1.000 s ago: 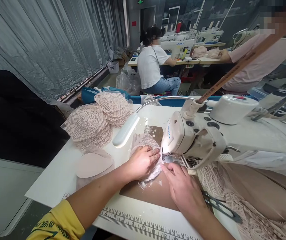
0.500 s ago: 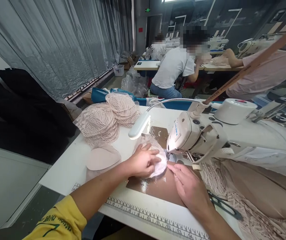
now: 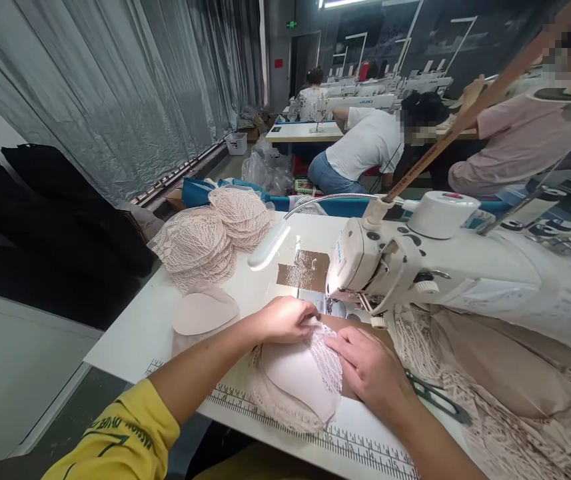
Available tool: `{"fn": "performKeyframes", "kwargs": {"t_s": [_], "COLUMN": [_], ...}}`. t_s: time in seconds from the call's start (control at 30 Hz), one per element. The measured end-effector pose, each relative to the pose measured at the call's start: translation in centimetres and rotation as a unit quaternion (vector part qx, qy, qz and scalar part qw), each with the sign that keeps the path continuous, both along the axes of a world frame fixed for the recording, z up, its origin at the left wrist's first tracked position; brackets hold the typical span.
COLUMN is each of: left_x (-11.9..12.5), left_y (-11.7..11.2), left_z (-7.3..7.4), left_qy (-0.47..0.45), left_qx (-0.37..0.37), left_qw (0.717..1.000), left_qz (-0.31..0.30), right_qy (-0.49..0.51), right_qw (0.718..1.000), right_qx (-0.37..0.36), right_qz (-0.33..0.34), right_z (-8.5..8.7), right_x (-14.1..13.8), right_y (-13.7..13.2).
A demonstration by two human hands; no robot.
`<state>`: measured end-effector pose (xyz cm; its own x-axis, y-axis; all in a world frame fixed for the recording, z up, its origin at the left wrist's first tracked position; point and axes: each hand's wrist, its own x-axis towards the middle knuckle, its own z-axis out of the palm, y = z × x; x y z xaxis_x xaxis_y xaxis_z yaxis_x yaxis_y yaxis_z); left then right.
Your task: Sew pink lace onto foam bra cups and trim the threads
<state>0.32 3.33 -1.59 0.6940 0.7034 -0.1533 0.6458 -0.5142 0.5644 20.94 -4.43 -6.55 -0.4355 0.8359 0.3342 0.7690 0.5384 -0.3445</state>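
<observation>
A pale pink bra cup with lace (image 3: 298, 380) lies in front of the sewing machine (image 3: 360, 267), its near edge over the ruler printed on the table. My left hand (image 3: 288, 319) pinches the cup's far edge, close to the needle area. At the lace on its right side, my right hand (image 3: 365, 360) has thumb and forefinger closed on the edge. Both hands are a little short of the presser foot. A separate smooth cup piece (image 3: 205, 312) rests on the table to the left.
Stacked lace pieces (image 3: 192, 243) sit at the table's far left. Dark thread snips (image 3: 438, 397) lie right of my right hand, beside a heap of beige lace fabric (image 3: 510, 373). A lamp (image 3: 268, 247) arches over the table. Co-workers sit at machines behind.
The bra cup has come from under the needle area toward me and turned, showing its smooth inside. My left hand went from lying flat on it to pinching its edge. A co-worker has bent lower.
</observation>
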Motion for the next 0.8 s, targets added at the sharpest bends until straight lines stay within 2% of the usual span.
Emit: {"fn": "performKeyframes", "kwargs": {"t_s": [0.07, 0.13, 0.23, 0.33, 0.47, 0.57, 0.63, 0.7, 0.8], "left_x": [0.1, 0.0, -0.6, -1.3, -2.6, -3.5, -3.7, -3.4, -1.9], "left_y": [0.5, 0.8, 1.3, 1.8, 2.4, 1.9, 0.9, -0.4, -2.3], "left_z": [-0.2, -0.5, -1.3, -1.9, -1.3, 0.3, 1.4, 1.8, 0.9], "left_qy": [-0.029, -0.098, -0.207, -0.238, -0.231, -0.221, -0.209, -0.184, -0.116], "left_qx": [-0.058, -0.118, -0.237, -0.268, -0.201, -0.119, -0.027, 0.061, 0.108], "left_qw": [0.998, 0.988, 0.949, 0.934, 0.949, 0.957, 0.96, 0.967, 0.987], "left_qz": [-0.009, -0.023, -0.023, 0.009, 0.079, 0.147, 0.182, 0.165, 0.03], "right_qy": [-0.007, -0.005, 0.0, -0.001, 0.007, 0.013, 0.017, 0.018, 0.013], "right_qw": [1.0, 1.0, 1.0, 1.0, 1.0, 1.0, 1.0, 1.0, 0.999], "right_qx": [-0.001, 0.0, 0.005, 0.013, 0.018, 0.013, 0.012, 0.014, 0.015], "right_qz": [-0.006, -0.011, -0.013, -0.006, -0.002, -0.005, -0.007, -0.008, -0.025], "right_z": [-0.1, -0.1, 0.1, 0.2, 0.1, 0.3, 0.5, 0.7, 0.7], "right_x": [0.1, 0.2, 0.2, 0.2, 0.2, 0.1, 0.0, 0.0, 0.1], "right_y": [0.1, 0.1, 0.2, 0.3, 0.4, 0.3, 0.3, 0.2, 0.0]}}
